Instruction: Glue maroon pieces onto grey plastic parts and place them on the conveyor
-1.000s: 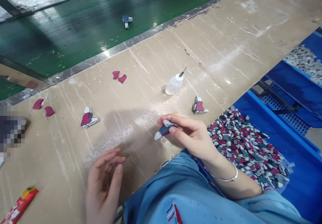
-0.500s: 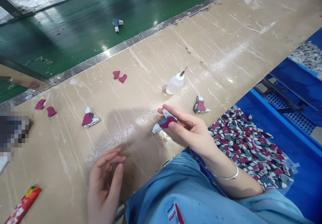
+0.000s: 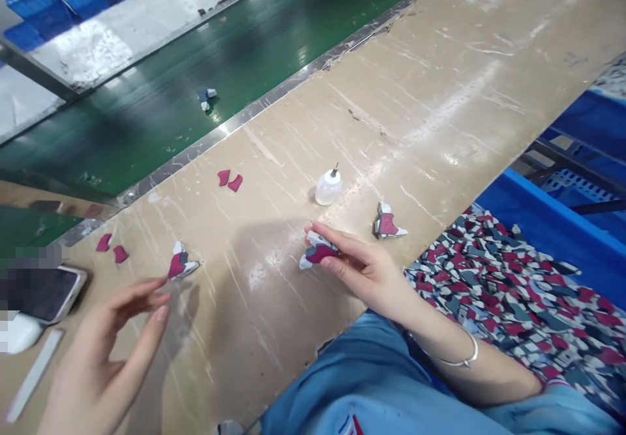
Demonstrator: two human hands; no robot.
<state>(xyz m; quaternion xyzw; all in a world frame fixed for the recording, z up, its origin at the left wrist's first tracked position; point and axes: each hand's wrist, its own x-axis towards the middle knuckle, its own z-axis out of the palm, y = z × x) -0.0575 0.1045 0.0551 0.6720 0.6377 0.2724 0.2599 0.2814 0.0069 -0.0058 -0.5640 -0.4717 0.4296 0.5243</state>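
Observation:
My right hand (image 3: 359, 269) pinches a small maroon, grey and white plastic part (image 3: 320, 252) between thumb and fingers, just above the table. Thumb and fingers apart, my left hand (image 3: 120, 337) holds nothing; its fingertips are close to a similar plastic part (image 3: 180, 262) lying on the table. Beyond the right hand, a white squeeze bottle (image 3: 329, 188) with a thin dark nozzle stands upright. Another assembled part (image 3: 388, 221) lies right of it. Loose maroon pieces (image 3: 229, 179) lie toward the back, with two more maroon pieces (image 3: 112, 247) at the left.
A green conveyor belt (image 3: 254, 63) runs behind the table and carries a grey-and-white part (image 3: 206, 99). At the right, a blue bin (image 3: 577, 226) holds a heap of similar parts. A phone (image 3: 46, 295) and a white rounded object (image 3: 24, 334) lie at the left.
My left hand has moved left toward the part on the table. My right hand still holds its part, now tilted slightly differently. The view has shifted, showing more beyond the belt.

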